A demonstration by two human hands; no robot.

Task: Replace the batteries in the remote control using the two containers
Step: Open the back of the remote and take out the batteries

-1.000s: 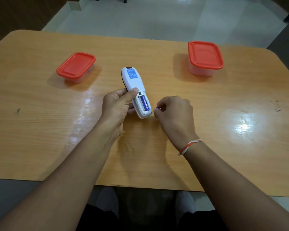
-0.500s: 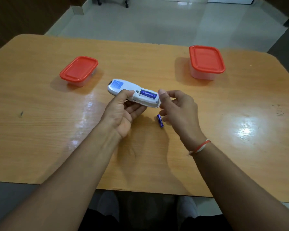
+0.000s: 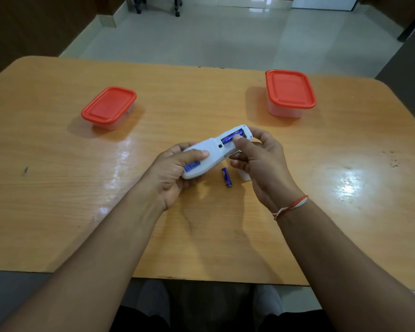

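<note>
A white remote control (image 3: 213,152) is held above the table's middle, back side up, its battery bay uncovered. My left hand (image 3: 175,173) grips its near end. My right hand (image 3: 256,159) holds the far end, thumb pressing on a blue battery (image 3: 230,138) still in the bay. A second blue battery (image 3: 227,177) lies loose on the table just below the remote. A small white piece (image 3: 244,176), perhaps the bay cover, lies partly hidden under my right hand. Two clear containers with shut red lids stand at the back left (image 3: 108,107) and back right (image 3: 290,91).
The wooden table (image 3: 58,188) has rounded corners; its near edge runs just above my knees. A tiled floor and chair wheels lie beyond the far edge. A red-and-white thread band circles my right wrist (image 3: 290,207).
A battery left my right hand and now lies on the table. The remote turned from pointing away to lying crosswise, and my right hand moved up onto its battery bay.
</note>
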